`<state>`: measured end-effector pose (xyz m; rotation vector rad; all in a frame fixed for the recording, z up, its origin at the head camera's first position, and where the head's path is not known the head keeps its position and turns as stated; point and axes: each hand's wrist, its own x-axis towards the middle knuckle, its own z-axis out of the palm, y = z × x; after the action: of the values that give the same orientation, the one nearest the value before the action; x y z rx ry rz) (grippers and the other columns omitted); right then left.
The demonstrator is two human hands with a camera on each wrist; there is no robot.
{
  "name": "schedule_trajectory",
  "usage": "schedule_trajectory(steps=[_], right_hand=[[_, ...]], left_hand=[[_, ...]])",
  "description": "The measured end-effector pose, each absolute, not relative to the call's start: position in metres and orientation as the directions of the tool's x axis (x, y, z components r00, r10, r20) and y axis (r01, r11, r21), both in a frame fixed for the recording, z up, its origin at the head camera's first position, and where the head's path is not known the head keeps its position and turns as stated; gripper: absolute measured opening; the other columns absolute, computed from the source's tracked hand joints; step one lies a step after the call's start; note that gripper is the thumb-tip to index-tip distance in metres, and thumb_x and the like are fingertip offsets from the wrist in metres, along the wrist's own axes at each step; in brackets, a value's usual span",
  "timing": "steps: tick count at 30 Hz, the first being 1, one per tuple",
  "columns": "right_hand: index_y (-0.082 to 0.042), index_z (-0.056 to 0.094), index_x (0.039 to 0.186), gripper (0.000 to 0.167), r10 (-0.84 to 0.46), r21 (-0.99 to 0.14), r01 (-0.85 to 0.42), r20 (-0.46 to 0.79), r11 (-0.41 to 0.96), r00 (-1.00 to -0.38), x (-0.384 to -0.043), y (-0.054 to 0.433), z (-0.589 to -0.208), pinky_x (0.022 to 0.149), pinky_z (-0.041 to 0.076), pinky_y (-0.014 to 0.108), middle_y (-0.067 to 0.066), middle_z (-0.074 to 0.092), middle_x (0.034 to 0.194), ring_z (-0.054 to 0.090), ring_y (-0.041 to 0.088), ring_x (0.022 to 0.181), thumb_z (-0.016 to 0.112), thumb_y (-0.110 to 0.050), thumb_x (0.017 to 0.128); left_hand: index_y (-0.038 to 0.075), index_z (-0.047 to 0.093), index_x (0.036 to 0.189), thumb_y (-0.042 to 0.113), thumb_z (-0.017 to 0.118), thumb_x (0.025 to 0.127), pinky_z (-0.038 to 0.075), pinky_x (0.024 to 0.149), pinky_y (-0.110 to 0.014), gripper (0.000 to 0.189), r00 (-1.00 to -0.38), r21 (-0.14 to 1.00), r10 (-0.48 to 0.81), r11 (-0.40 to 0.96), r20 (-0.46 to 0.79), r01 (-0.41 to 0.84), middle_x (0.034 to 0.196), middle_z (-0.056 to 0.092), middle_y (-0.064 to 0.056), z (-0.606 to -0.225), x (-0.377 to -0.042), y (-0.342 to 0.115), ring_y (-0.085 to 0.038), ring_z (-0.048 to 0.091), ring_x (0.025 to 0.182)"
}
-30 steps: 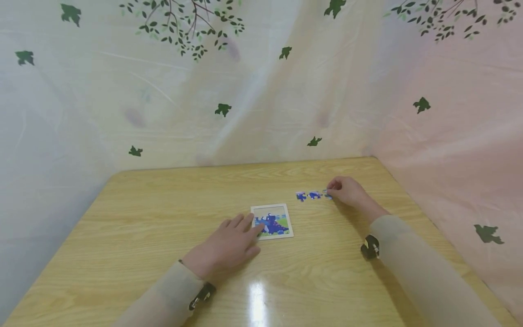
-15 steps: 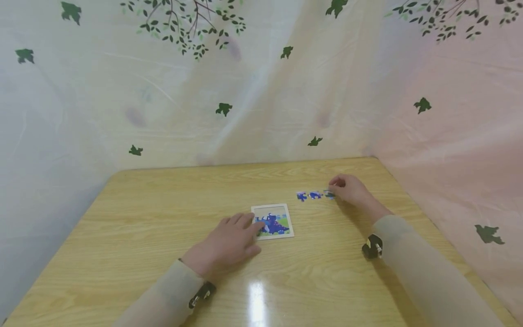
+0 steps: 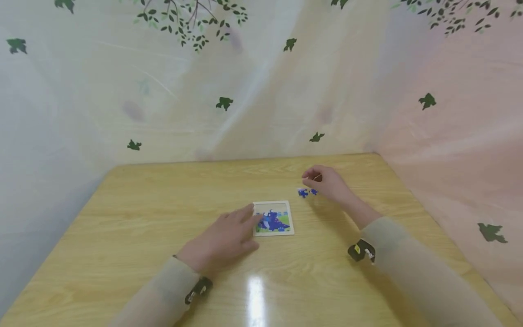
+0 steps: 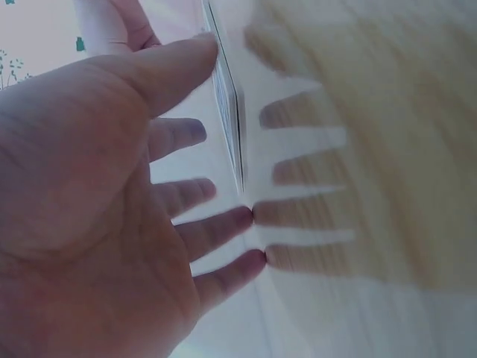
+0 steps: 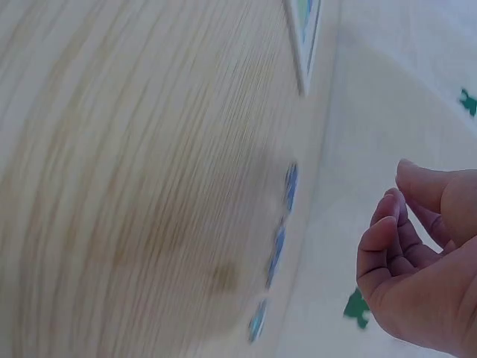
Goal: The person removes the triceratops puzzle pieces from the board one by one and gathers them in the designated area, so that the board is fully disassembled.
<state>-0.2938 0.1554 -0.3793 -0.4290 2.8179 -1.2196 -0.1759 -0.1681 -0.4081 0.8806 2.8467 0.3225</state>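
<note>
A small white-framed jigsaw puzzle (image 3: 273,219) with a blue dinosaur picture lies mid-table; a bare strip shows along its far side. My left hand (image 3: 222,238) lies at its left side, fingers spread, forefinger over the picture. In the left wrist view the frame's edge (image 4: 231,112) stands beside the left fingers. My right hand (image 3: 327,184) hovers over the loose puzzle pieces (image 3: 303,193), fingers loosely curled, thumb near the fingertips. The right wrist view shows nothing in the right hand (image 5: 421,253). Three loose pieces (image 5: 276,257) lie in a row there; the hand hides one in the head view.
The wooden table (image 3: 143,213) reaches back to a pale hanging cloth (image 3: 171,118) printed with leaves and branches. A pinkish cloth (image 3: 461,150) hangs along the right side. Each wrist wears a dark strap-on device (image 3: 361,250).
My right hand has lifted off the right end of the row of pieces and moved left above it. My left hand stays at the frame. The head view has tilted down slightly.
</note>
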Motion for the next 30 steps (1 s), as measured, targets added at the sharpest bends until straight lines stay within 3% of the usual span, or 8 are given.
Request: schedule_trajectory(steps=[7, 15, 22, 30], right_hand=[[-0.005, 0.075, 0.126, 0.021, -0.360, -0.720, -0.292, 0.062, 0.630, -0.931, -0.283, 0.115, -0.380, 0.081, 0.057, 0.033, 0.008, 0.070, 0.109, 0.066, 0.025, 0.101, 0.073, -0.018, 0.109], [-0.006, 0.077, 0.125, 0.021, -0.456, -0.732, -0.311, 0.001, 0.606, -0.890, -0.274, 0.081, -0.388, 0.093, 0.059, 0.038, 0.003, 0.071, 0.107, 0.067, 0.021, 0.103, 0.075, -0.016, 0.108], [-0.011, 0.079, 0.122, 0.018, -0.499, -0.712, -0.300, -0.081, 0.634, -0.863, -0.271, 0.067, -0.397, 0.091, 0.059, 0.036, -0.001, 0.073, 0.106, 0.066, 0.017, 0.099, 0.078, -0.018, 0.106], [-0.010, 0.080, 0.120, 0.020, -0.552, -0.674, -0.356, -0.092, 0.647, -0.829, -0.269, 0.063, -0.407, 0.094, 0.060, 0.036, -0.001, 0.074, 0.106, 0.067, 0.015, 0.099, 0.083, -0.016, 0.101]], left_hand=[[0.019, 0.040, 0.172, 0.049, 0.056, 0.114, 0.024, 0.133, -0.060, 0.068, -0.789, 0.259, 0.614, 0.769, -0.040, 0.585, 0.182, 0.024, -0.013, -0.405, -0.169, -0.183, -0.037, 0.027, 0.165], [0.018, 0.043, 0.171, 0.051, 0.054, 0.115, 0.024, 0.132, -0.065, 0.067, -0.764, 0.203, 0.639, 0.762, -0.090, 0.614, 0.180, 0.031, -0.009, -0.405, -0.163, -0.190, -0.040, 0.027, 0.165], [0.017, 0.042, 0.171, 0.051, 0.053, 0.115, 0.025, 0.129, -0.071, 0.067, -0.766, 0.192, 0.632, 0.771, -0.118, 0.607, 0.180, 0.031, -0.006, -0.407, -0.162, -0.187, -0.037, 0.028, 0.165], [0.014, 0.044, 0.170, 0.047, 0.056, 0.115, 0.025, 0.128, -0.074, 0.066, -0.761, 0.204, 0.637, 0.766, -0.119, 0.609, 0.179, 0.034, -0.009, -0.407, -0.162, -0.183, -0.039, 0.030, 0.164]])
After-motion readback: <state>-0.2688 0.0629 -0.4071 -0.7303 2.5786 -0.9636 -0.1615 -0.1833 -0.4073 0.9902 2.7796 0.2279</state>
